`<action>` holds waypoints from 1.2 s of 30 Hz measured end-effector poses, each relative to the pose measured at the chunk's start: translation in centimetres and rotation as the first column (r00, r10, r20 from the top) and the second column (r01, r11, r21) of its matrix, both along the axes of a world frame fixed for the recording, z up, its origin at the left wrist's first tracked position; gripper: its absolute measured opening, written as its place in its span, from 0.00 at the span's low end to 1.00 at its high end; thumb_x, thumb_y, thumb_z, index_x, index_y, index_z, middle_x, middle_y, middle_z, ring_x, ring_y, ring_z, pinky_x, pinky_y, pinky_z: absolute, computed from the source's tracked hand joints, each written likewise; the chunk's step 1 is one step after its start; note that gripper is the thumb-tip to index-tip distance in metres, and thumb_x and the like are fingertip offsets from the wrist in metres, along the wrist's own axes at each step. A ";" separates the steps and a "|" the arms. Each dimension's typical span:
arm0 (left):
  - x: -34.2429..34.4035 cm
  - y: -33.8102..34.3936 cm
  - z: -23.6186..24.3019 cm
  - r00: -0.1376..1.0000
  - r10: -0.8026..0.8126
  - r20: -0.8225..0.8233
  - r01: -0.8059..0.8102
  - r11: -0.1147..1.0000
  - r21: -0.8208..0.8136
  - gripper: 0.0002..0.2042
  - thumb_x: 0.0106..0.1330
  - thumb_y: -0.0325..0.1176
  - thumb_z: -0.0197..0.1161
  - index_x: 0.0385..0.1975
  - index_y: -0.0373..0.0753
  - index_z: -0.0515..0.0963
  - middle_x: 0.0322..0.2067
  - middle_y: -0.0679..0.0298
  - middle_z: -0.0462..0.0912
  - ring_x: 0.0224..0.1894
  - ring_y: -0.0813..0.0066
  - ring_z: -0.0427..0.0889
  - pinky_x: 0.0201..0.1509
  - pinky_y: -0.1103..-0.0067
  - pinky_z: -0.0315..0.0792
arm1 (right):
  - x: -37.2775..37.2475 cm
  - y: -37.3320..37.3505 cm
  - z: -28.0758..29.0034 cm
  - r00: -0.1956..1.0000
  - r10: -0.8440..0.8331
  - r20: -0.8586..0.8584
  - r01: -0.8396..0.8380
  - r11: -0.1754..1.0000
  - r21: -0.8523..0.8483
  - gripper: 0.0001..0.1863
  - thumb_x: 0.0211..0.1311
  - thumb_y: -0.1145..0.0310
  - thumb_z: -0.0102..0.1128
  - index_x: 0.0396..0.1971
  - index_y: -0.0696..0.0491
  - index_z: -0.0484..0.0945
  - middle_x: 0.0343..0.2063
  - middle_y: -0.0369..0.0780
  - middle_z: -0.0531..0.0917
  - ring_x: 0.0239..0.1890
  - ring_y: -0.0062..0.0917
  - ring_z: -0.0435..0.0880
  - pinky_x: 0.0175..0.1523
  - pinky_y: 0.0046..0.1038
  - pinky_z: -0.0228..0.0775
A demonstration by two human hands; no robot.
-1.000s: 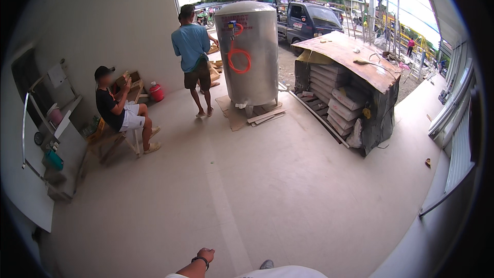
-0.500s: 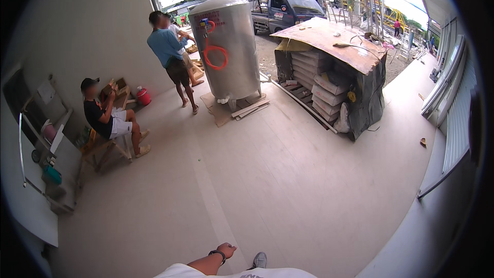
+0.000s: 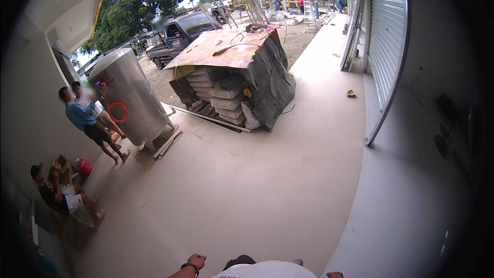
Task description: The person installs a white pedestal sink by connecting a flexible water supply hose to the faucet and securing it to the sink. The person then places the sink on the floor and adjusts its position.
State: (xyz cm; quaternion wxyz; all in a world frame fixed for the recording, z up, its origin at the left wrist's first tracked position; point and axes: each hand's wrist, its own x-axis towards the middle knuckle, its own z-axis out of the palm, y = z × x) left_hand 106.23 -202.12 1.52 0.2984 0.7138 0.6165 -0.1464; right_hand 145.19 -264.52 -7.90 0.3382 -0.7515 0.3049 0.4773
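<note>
My left hand (image 3: 197,261) hangs low at the bottom of the head view, its fingers loosely curled with nothing seen in them. A black band (image 3: 190,267) circles that wrist. Only a small part of my right hand (image 3: 334,275) shows at the lower edge, and its fingers cannot be made out. Neither hand touches anything visible; pale floor (image 3: 242,190) spreads ahead of both. Farther off stands a covered stack of sacks (image 3: 227,104), under a worn board (image 3: 221,47) and a dark tarp (image 3: 275,82).
A metal tank (image 3: 131,98) with an orange hose (image 3: 118,113) stands left of the sacks. Two people (image 3: 85,116) stand beside it; another person (image 3: 64,195) sits near a red bucket (image 3: 83,167). A roller shutter (image 3: 386,31) lines the right; a truck (image 3: 177,38) is parked outside.
The view has turned right, so the tank, people and sacks sit farther left. Part of my right hand has come into view. My left hand still hangs low.
</note>
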 end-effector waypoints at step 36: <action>113.7 -51.1 2.0 0.330 -0.889 0.317 0.942 0.333 -0.047 0.18 0.74 0.45 0.62 0.46 0.34 0.80 0.34 0.58 0.84 0.32 0.61 0.89 0.26 0.67 0.79 | 8.4 -28.4 -1.1 0.213 -0.976 -0.053 0.977 0.211 0.043 0.20 0.60 0.51 0.76 0.28 0.55 0.82 0.25 0.41 0.84 0.28 0.35 0.89 0.32 0.42 0.80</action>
